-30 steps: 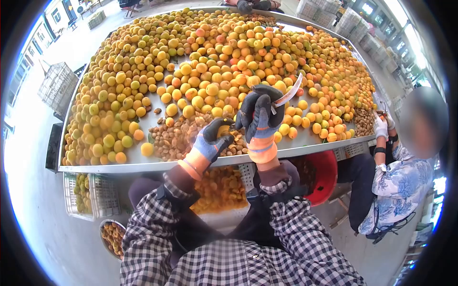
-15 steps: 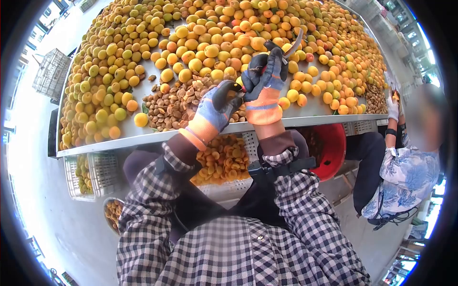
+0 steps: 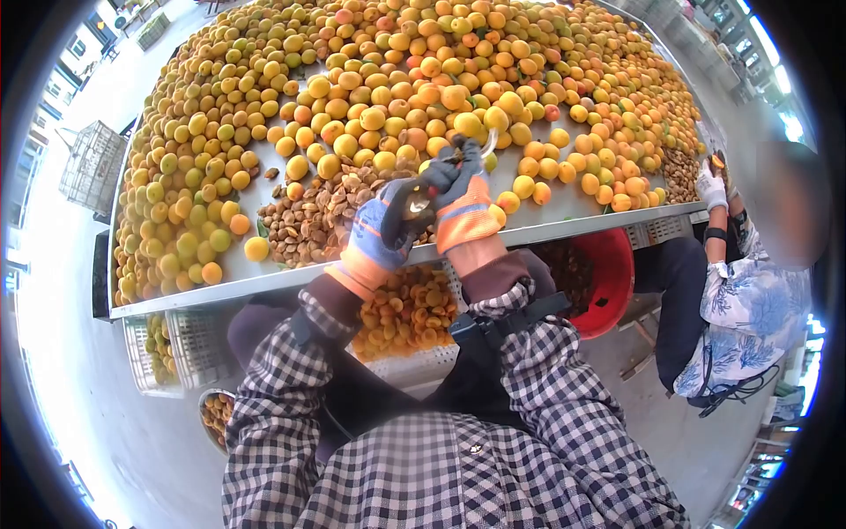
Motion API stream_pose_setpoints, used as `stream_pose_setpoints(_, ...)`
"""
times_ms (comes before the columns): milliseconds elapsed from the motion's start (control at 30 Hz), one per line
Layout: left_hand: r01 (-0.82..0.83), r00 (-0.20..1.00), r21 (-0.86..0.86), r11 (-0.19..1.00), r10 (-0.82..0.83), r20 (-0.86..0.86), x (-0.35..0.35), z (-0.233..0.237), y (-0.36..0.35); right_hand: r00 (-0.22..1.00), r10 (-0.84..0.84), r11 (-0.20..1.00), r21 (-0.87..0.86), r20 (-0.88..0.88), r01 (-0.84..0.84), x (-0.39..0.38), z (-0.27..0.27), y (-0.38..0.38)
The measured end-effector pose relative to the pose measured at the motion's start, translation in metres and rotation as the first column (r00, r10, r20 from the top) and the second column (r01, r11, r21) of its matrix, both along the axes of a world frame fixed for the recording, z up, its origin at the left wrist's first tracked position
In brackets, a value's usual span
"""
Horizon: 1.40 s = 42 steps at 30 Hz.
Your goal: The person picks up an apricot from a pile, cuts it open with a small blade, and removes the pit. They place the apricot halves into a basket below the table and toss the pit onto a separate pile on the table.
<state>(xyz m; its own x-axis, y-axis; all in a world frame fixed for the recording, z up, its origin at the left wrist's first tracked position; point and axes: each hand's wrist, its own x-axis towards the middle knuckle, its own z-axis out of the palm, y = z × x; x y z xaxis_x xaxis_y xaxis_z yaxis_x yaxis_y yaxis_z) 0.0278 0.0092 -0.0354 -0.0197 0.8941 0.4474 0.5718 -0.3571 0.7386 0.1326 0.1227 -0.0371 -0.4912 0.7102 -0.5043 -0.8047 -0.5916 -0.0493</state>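
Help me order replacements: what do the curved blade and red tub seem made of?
Curved blade: possibly steel; it looks pale and bright, but blur hides its finish.
Red tub: likely plastic; its wall looks smooth and evenly coloured.

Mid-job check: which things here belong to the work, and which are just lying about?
Seem part of the job: right hand, curved knife in it, left hand, whole fruit, brown pits, table, fruit halves below its edge.

Probably just lying about: pale crate left of the table, greenish crate farther back.
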Motion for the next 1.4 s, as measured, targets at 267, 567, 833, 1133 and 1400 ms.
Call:
stream_pose_setpoints(267, -0.132, 0.991, -0.027, 0.991, 0.133, 0.022, -0.008, -0.032, 0.006, 0.926, -0.307, 0.901, 0.381, 0.22, 0.208, -0.007, 0.038, -0.014)
stream_pose_setpoints(567, -0.318, 0.948, -0.087, 0.944, 0.318, -0.015, -0.041, -0.038, 0.023, 0.766, -0.53, 0.677, 0.725, 0.364, 0.123, 0.032, 0.035, 0.012)
stream_pose_setpoints(833, -0.229, 0.973, -0.129, 0.965, 0.228, -0.025, -0.041, -0.013, 0.014, 0.02, -0.625, 0.695, 0.567, 0.781, -0.443, 0.134, 0.019, 0.037)
stream_pose_setpoints(1133, 0.528, 0.838, -0.454, 0.718, -0.354, 0.415, -0.012, 0.041, -0.026, -0.639, -0.378, 0.739, -0.198, 0.67, -0.645, 0.168, 0.011, 0.028)
stream_pose_setpoints(1400, 0.457, 0.872, -0.348, 0.818, -0.335, 0.357, -0.016, 0.032, -0.019, -0.718, -0.44, 0.671, -0.333, 0.54, -0.662, 0.15, 0.009, 0.026)
